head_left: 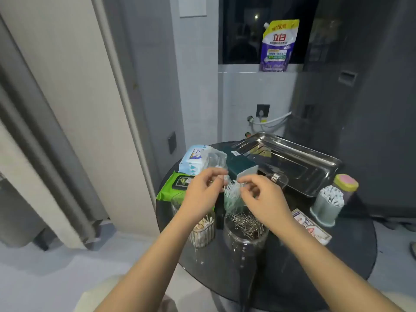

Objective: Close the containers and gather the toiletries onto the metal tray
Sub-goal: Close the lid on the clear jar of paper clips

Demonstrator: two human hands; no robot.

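Above the middle of a round dark glass table (351,255), my left hand (202,190) and my right hand (261,197) both pinch the mouth of a clear plastic bag of cotton swabs (233,197). The metal tray (292,163) lies empty at the back right. In front of my hands stand a clear jar of paper clips (245,233) and a ribbed glass cup of swabs (202,230), both without lids. A pale green holder of cotton swabs (327,203) stands open at the right, with a yellow and pink capped container (345,184) behind it.
A green wet-wipe pack (174,188), a blue and white tissue pack (194,159) and a dark green box (242,165) sit at the back left. A flat printed box (310,226) lies at the right. A detergent pouch (279,46) stands on the window ledge.
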